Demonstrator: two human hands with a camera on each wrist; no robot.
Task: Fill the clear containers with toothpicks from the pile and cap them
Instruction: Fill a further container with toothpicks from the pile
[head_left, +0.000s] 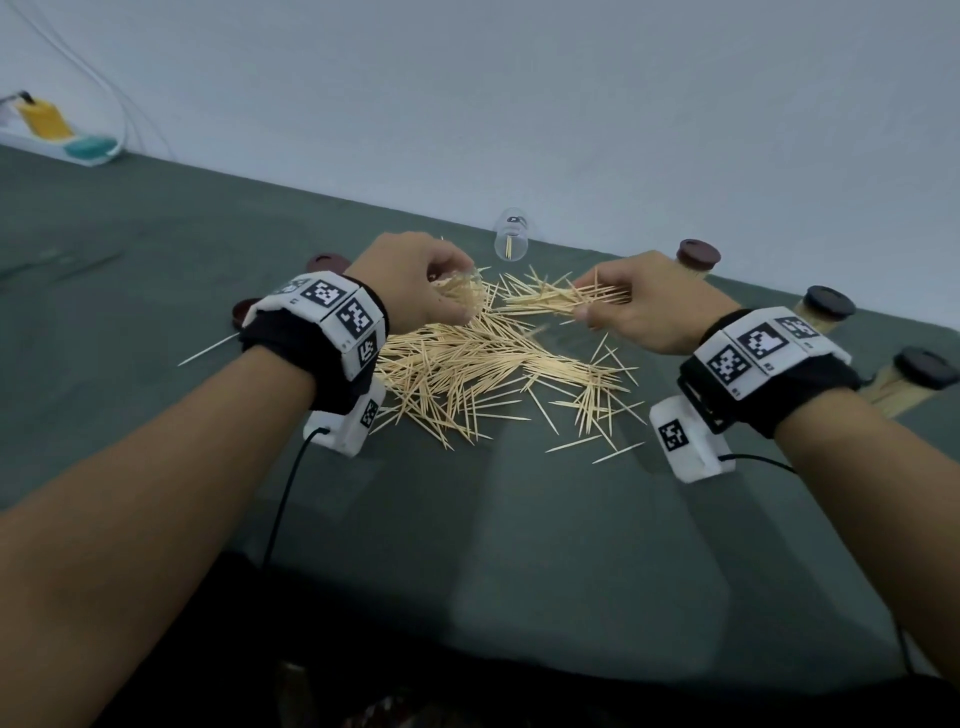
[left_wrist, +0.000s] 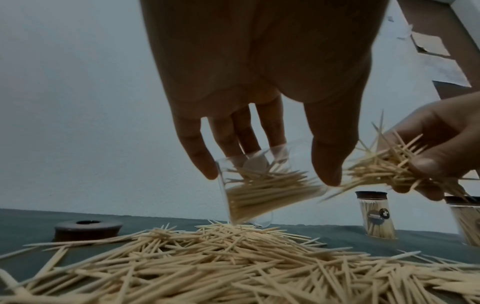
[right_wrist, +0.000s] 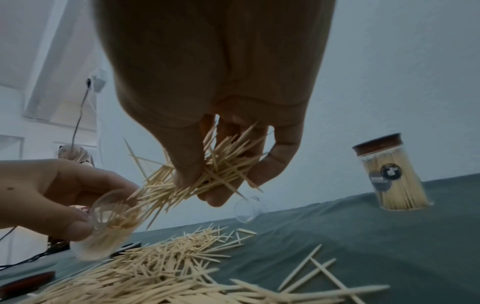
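Note:
My left hand (head_left: 426, 291) grips a clear container (left_wrist: 262, 189), tilted on its side above the pile and partly filled with toothpicks. My right hand (head_left: 639, 306) pinches a bundle of toothpicks (head_left: 566, 301), its tips pointing at the container's mouth (right_wrist: 114, 209). The loose toothpick pile (head_left: 483, 369) spreads on the green cloth below both hands. Another clear container (head_left: 511, 235) lies almost empty at the back. Three filled, capped containers (head_left: 696, 257) (head_left: 826, 309) (head_left: 909, 376) stand at the right. Dark caps (head_left: 324, 262) (head_left: 244, 312) lie left of my left wrist.
The green cloth table (head_left: 156, 260) meets a white wall at the back. A yellow object (head_left: 44, 119) and a teal one (head_left: 91, 147) sit on a white tray at the far left. Single toothpicks (head_left: 208, 349) lie scattered around the pile. Wrist camera cables (head_left: 285, 493) trail toward me.

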